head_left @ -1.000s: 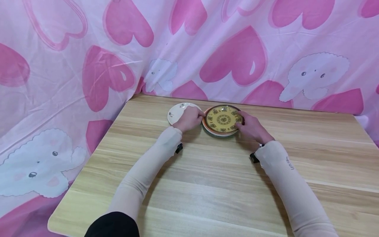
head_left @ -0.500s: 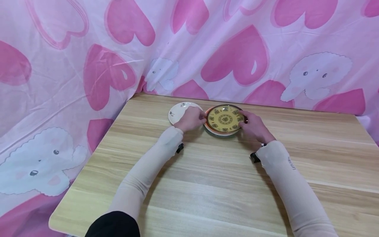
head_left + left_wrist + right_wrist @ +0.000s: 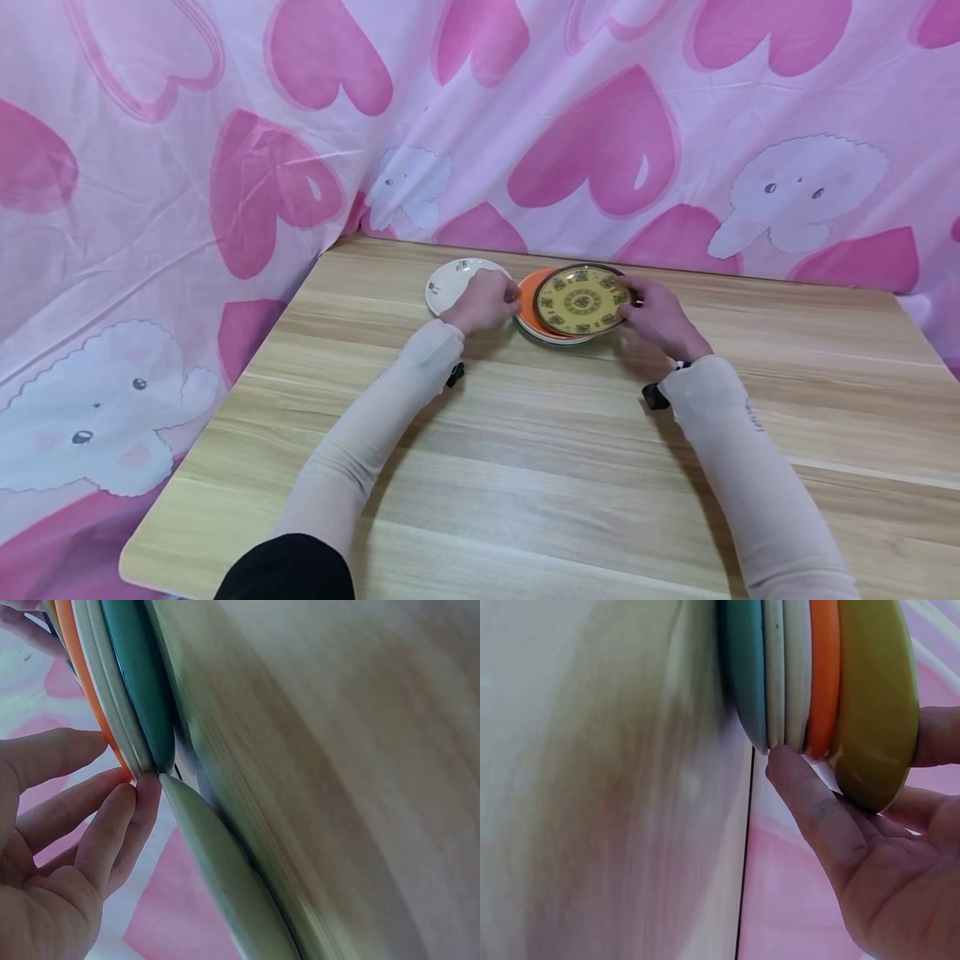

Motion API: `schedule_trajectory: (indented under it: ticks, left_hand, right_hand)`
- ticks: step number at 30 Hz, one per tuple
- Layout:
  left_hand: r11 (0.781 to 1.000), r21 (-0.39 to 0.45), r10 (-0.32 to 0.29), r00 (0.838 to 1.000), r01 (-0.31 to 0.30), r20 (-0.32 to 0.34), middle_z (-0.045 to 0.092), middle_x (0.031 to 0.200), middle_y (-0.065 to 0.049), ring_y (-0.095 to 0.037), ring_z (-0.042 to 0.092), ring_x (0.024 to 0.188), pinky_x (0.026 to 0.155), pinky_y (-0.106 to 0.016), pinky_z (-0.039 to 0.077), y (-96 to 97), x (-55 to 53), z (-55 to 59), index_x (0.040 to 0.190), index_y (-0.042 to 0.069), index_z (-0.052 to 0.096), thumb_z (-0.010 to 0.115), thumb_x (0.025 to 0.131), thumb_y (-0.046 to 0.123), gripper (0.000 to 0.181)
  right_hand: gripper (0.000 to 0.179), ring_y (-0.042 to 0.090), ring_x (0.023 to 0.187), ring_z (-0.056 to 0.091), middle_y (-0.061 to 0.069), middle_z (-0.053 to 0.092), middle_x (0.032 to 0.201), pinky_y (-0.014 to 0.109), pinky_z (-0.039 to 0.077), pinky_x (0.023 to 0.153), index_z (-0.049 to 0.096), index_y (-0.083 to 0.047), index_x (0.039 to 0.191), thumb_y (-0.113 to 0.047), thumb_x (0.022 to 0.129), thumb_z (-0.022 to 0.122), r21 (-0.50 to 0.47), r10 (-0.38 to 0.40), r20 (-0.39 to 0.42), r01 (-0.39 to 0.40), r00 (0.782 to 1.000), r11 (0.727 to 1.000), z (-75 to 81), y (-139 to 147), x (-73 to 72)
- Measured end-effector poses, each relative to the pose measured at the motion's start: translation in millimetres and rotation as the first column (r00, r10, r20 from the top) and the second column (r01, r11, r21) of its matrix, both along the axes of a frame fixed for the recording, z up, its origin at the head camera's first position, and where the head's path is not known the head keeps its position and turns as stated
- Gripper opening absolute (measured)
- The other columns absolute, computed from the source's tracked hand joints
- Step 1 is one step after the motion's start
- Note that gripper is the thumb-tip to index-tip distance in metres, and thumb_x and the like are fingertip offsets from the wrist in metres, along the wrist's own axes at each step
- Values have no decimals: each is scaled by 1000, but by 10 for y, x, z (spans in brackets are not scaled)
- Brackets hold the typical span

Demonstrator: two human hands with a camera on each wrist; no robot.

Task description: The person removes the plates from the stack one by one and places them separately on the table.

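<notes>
A yellow plate (image 3: 582, 302) with a dark patterned border lies slid to the right on a stack, uncovering part of an orange plate (image 3: 528, 302). My right hand (image 3: 663, 321) pinches the yellow plate by its right edge, thumb on top and fingers beneath. In the right wrist view one of its fingertips reaches the rims of the white plates (image 3: 798, 667) below. A teal plate (image 3: 744, 667) forms the bottom of the stack. My left hand (image 3: 482, 302) touches the stack's left edge with its fingertips. Partly hidden behind this hand, a white plate (image 3: 446, 287) with small dark prints sits beside the stack.
The plates stand near the back edge of a light wooden table (image 3: 480, 467). A pink curtain (image 3: 450, 125) with hearts and white cartoon animals hangs behind the table and along its left side.
My right hand has moved to the right and drawn the yellow plate partly off the stack, so the orange plate shows at the left. My left hand has stayed at the stack's edge.
</notes>
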State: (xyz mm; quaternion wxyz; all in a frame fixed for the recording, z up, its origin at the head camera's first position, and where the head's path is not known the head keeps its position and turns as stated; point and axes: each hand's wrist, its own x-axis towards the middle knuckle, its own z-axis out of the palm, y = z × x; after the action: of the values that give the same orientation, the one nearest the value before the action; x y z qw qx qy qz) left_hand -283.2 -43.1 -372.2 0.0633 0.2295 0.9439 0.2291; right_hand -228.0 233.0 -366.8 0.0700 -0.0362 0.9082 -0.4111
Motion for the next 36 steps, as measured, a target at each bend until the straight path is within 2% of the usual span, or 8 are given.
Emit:
schedule_trajectory:
  ticks: [4, 10, 13, 21, 26, 32, 36]
  left_hand:
    - [1000, 2, 4, 1000, -4, 7, 77, 112, -8, -22, 71, 107, 99, -34, 55, 0, 7, -4, 115, 8, 75, 68, 94, 18, 24]
    - [1000, 3, 4, 1000, -4, 10, 77, 109, -8, -21, 71, 105, 97, -34, 55, -1, 12, 9, 113, 8, 75, 68, 95, 17, 22]
    - [1000, 1, -1, 1000, 1, 0, 78, 108, -8, -21, 70, 104, 97, -35, 55, -2, 3, 10, 113, 7, 76, 67, 95, 17, 22]
    - [1000, -10, -3, 1000, 3, -5, 78, 104, -7, -18, 68, 97, 94, -34, 55, 4, -15, 2, 110, 7, 77, 67, 95, 18, 21]
    - [1000, -11, -1, 1000, 1, 4, 77, 103, -7, -18, 67, 96, 94, -34, 55, 14, -19, 9, 111, 6, 76, 67, 95, 17, 22]
    - [1000, -18, -1, 1000, 1, 14, 77, 102, -8, -18, 65, 93, 92, -34, 56, 13, -17, 23, 111, 7, 76, 66, 95, 18, 22]
    - [1000, -20, 0, 1000, 0, 15, 76, 101, -7, -17, 64, 91, 90, -33, 56, 13, -17, 13, 111, 7, 76, 66, 95, 18, 22]
  right_hand:
    - [63, 28, 105, 58, 28, 53, 133, 16, 55, 74, 33, -1, 155, -1, 94, 48, -60, -6, 18, 7, 1000, 998, 10, 24, 6]
    - [62, 13, 90, 60, 29, 48, 134, 25, 60, 78, 30, 1, 155, 2, 95, 45, -151, -8, 33, 13, 999, 988, 21, 86, 27]
    - [61, 9, 87, 61, 30, 45, 137, 27, 61, 80, 29, 1, 156, 3, 97, 44, -204, -3, 48, 12, 999, 979, 26, 113, 32]
    - [59, 6, 94, 57, 26, 43, 140, 17, 55, 78, 31, -4, 157, 1, 100, 47, -276, -8, 87, 32, 996, 961, 18, 205, 60]
    - [59, 4, 94, 58, 21, 45, 134, 18, 56, 79, 31, -3, 156, 3, 100, 48, -342, -9, 106, 45, 994, 939, -1, 263, 83]
    - [60, 2, 91, 59, 11, 47, 124, 17, 56, 79, 31, -4, 156, 5, 99, 49, -382, -44, 149, 98, 988, 919, -6, 316, 97]
    - [62, 3, 88, 60, 5, 50, 115, 18, 56, 75, 31, -3, 156, 6, 98, 51, -465, -52, 193, 138, 980, 875, 5, 337, 98]
